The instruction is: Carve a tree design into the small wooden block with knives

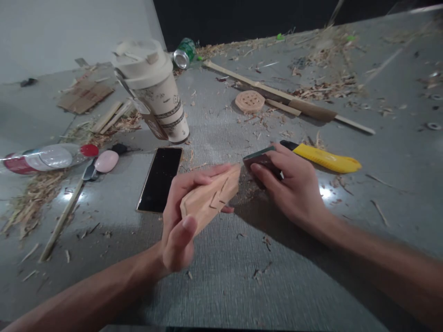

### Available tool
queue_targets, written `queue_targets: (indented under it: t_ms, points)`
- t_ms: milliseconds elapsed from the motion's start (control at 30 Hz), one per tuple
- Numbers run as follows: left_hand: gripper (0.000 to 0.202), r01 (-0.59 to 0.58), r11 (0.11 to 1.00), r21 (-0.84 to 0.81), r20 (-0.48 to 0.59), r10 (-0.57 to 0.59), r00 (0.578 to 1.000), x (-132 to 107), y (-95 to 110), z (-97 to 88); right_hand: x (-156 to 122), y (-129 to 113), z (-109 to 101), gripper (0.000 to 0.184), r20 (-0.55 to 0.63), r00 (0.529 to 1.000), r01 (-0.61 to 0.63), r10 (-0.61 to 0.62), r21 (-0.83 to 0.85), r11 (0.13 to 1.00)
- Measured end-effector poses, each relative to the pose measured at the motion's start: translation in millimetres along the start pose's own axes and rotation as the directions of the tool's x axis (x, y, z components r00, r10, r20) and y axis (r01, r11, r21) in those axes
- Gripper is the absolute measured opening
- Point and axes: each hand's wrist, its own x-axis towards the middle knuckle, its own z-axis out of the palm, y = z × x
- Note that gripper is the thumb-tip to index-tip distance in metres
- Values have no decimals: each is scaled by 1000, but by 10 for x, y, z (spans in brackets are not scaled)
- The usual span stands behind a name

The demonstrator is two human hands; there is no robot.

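Note:
My left hand (178, 221) is wrapped round a pale carved wooden block (212, 198), tilted, with V-shaped cuts on its upper face. Its thumb rests along the near edge. Close by on the right, my right hand (290, 180) pinches a dark, flat folded piece of sandpaper (261, 159) between thumb and fingers. A small gap separates the sandpaper from the block's far end. Just beyond my right hand lies a yellow utility knife (325, 158), its dark end partly behind the fingers. A black phone (159, 180) lies flat beside my left hand.
A tall lidded cup (162, 97) stands behind the phone. At the left lie a plastic bottle (51, 157) and a stick (64, 221). Farther back are a green can (185, 53), an octagonal wooden piece (249, 101) and long wooden strips (249, 83). Shavings litter the table (214, 286).

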Motion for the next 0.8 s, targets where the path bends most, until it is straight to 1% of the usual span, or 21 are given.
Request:
queue_targets:
  t_ms: [100, 233, 333, 433, 567, 633, 700, 800]
  points:
    - [34, 56, 996, -66, 57, -52, 997, 19, 29, 8, 8, -2, 8, 30, 4, 1000, -29, 29, 43, 999]
    - [33, 168, 976, -137, 145, -148, 978, 37, -66, -23, 8, -16, 23, 29, 38, 999, 22, -25, 76, 997]
    - [32, 180, 975, -134, 134, -162, 978, 46, -146, -61, 1, -14, 30, 27, 51, 998, 26, -30, 78, 997]
    - [33, 199, 971, -131, 129, -182, 975, 75, -170, -82, -5, -5, 31, 28, 48, 999, 19, -22, 71, 997]
    - [46, 248, 950, -189, 138, -224, 965, 121, -198, -108, 1, 5, 21, 29, 47, 999, 16, -18, 45, 999]
    - [48, 268, 945, -190, 140, -244, 960, 127, -231, -134, 5, 7, 14, 27, 42, 999, 19, -21, 34, 999]
    - [57, 298, 940, -164, 180, -269, 946, 124, -263, -165, 6, 1, 9, 25, 31, 999, 22, -23, 24, 999]
    - [79, 343, 931, -123, 266, -302, 915, 119, -281, -199, 0, -28, 5, 25, 8, 999, 47, -47, 10, 999]
